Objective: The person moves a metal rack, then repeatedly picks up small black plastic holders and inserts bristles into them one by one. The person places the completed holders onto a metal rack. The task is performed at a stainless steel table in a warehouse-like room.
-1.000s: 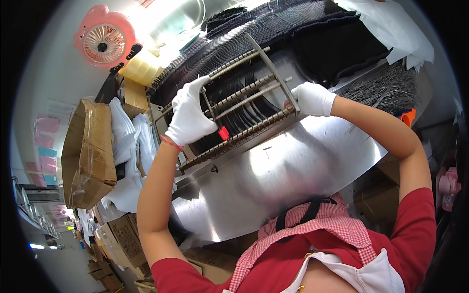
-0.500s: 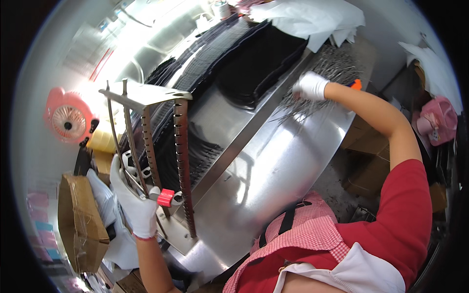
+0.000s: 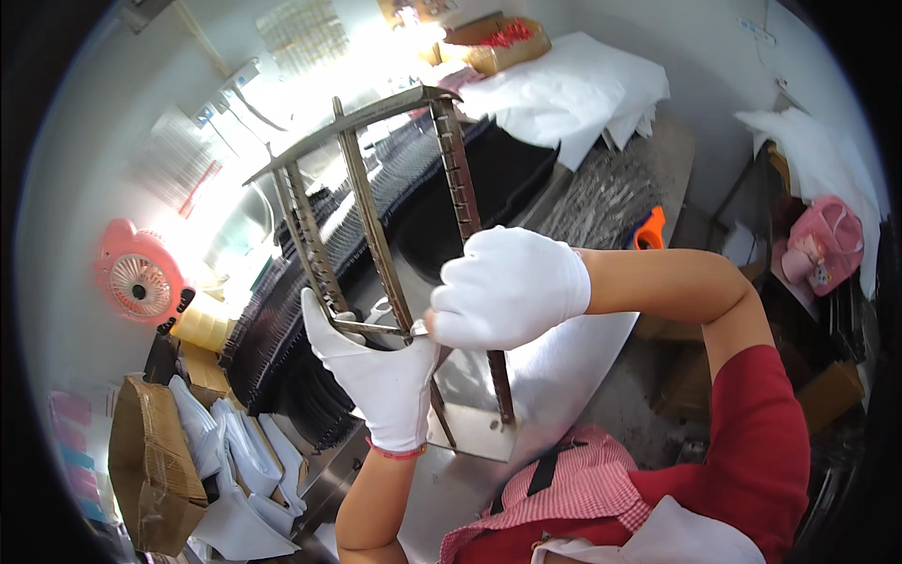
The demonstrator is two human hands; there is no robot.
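Note:
A tall metal rack (image 3: 365, 211) with notched posts stands tilted over the bench in front of me. My left hand (image 3: 381, 385), in a white glove, is closed around the rack's lower bars, its thumb stretched along one side. Right beside it, my gloved right hand (image 3: 512, 287) makes a fist at the rack's middle. Whatever its fingers pinch is hidden behind the glove. Behind the rack lie long rows of dark, thin-edged pieces (image 3: 282, 310) and a black stack (image 3: 498, 169). A heap of thin grey metal wires (image 3: 606, 197) rests farther right on the bench.
An orange-handled object (image 3: 650, 230) lies beside the wires. White sheets (image 3: 573, 89) and a carton (image 3: 493, 47) of small red pieces sit at the back. On the left are a pink fan (image 3: 139, 282), a yellow roll (image 3: 202, 320) and an opened cardboard box (image 3: 160, 461).
My right hand has come from the wire heap to the rack, next to my left hand. The rack and left hand appear farther right in view; the red piece there is now out of sight.

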